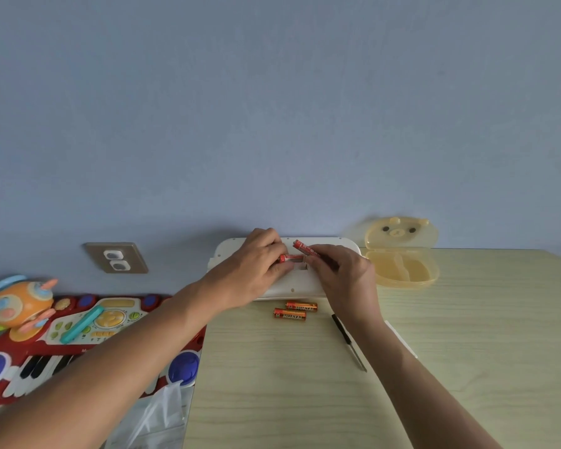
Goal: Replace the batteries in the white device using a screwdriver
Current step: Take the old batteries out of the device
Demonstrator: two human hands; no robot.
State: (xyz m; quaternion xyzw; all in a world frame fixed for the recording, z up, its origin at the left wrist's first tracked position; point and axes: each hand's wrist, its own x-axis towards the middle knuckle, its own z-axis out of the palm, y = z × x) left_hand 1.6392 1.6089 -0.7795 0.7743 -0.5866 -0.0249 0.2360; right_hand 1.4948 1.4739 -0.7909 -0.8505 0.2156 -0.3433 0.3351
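Observation:
The white device point(292, 288) lies flat at the table's far edge by the wall, its open battery slot point(300, 266) facing up. My left hand point(256, 270) rests on the device and pinches one red battery point(291, 258) at the slot. My right hand point(347, 277) holds a second red battery point(305, 248), tilted, just above the slot. Two more red-and-orange batteries point(293, 311) sit side by side on the table in front of the device. A thin black-handled screwdriver point(348, 341) lies on the table under my right forearm.
An open yellow bear-shaped plastic box point(402, 270) stands right of the device. A flat white piece point(400, 338) lies beyond my right forearm. Left of the table are a red toy keyboard point(62, 345), an orange toy point(17, 306), a clear plastic bag point(156, 416) and a wall socket point(115, 258).

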